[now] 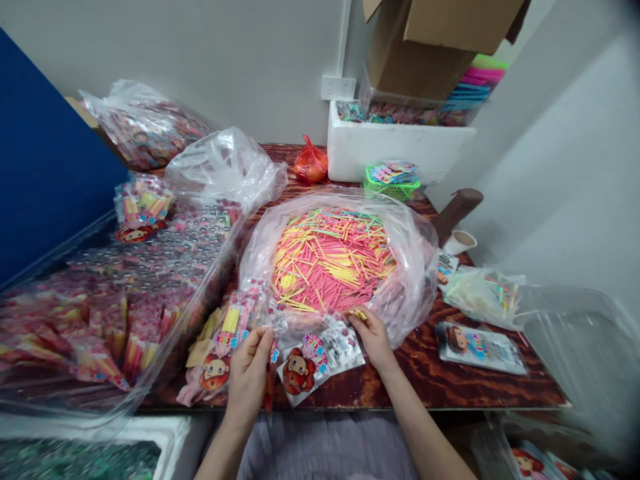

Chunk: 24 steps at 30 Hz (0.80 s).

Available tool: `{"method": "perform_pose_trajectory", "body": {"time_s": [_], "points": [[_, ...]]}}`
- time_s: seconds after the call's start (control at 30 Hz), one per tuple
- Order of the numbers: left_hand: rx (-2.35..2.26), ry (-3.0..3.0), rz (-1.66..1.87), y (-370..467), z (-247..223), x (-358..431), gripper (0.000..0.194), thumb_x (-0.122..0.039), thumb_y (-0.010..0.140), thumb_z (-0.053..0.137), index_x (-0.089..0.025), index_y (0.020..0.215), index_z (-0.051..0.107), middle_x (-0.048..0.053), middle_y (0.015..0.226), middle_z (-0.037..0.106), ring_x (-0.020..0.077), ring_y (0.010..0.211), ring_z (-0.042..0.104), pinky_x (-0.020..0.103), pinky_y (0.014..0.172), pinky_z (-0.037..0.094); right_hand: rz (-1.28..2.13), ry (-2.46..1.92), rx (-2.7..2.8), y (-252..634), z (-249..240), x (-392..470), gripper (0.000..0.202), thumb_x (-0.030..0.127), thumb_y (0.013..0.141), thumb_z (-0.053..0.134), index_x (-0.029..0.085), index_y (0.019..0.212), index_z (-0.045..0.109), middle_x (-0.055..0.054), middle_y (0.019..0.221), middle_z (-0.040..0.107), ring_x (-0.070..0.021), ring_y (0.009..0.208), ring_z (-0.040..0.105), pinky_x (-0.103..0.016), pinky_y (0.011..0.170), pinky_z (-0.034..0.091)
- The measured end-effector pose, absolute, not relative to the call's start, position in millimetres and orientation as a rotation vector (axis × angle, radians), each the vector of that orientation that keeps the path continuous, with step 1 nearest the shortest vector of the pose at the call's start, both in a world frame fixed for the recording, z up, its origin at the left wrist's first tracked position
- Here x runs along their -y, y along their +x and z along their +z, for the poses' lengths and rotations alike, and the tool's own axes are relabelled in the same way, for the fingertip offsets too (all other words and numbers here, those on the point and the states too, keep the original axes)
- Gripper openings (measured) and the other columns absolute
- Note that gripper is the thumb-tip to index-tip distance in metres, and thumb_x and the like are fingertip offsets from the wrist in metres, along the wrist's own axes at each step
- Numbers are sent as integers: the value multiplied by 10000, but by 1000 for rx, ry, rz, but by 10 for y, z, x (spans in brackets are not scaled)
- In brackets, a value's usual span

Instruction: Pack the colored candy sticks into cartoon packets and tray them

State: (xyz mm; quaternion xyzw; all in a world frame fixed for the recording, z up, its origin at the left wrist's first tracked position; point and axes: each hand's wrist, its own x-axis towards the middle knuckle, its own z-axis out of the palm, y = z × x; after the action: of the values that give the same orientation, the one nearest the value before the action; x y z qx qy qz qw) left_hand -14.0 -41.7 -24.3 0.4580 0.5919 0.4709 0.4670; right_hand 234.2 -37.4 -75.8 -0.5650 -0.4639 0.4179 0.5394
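My left hand is closed in a pinch on a clear printed pouch, seen nearly edge-on below the fingers. Close to the front rim of a large clear plastic bag, my right hand has its fingers drawn together, with something gold-coloured at them; what they grip is hidden. Between the hands lies a flat printed pouch with a cartoon head. The plastic bag is spread open around a heap of thin pink, yellow and green sticks. Left of my left hand are filled stick packets.
A clear tray of packed packets takes up the left side. Behind stand a white foam box, a green basket and a red bag of fruit. A brown bottle, paper cup and pouch stack are right.
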Motion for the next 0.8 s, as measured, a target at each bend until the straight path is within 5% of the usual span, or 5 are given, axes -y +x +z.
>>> {"method": "perform_pose_trajectory", "body": {"time_s": [0.2,0.57,0.8], "points": [[-1380,1097,1118,-106,-263,363,335,-454,772,672,-174,953,693,48,935,703,216,923,623,308,839,480,1075,-1359,989,2358,-792,350,180,388,833,616,214,871,645,-33,824,681,-225,810,631,-334,769,483],[-1342,1067,1173,-104,-78,277,345,-487,845,588,-179,699,535,-53,616,443,99,583,419,202,568,372,982,-1349,1062,2346,-507,297,160,361,855,598,206,856,638,-16,801,662,-185,792,625,-293,751,471],[-1277,1137,1121,-36,-91,221,267,-438,778,655,-175,823,628,-3,754,601,148,716,535,233,661,429,1042,-1331,952,2426,-544,265,239,429,815,649,207,904,633,-6,744,647,-173,709,626,-295,685,500]]}}
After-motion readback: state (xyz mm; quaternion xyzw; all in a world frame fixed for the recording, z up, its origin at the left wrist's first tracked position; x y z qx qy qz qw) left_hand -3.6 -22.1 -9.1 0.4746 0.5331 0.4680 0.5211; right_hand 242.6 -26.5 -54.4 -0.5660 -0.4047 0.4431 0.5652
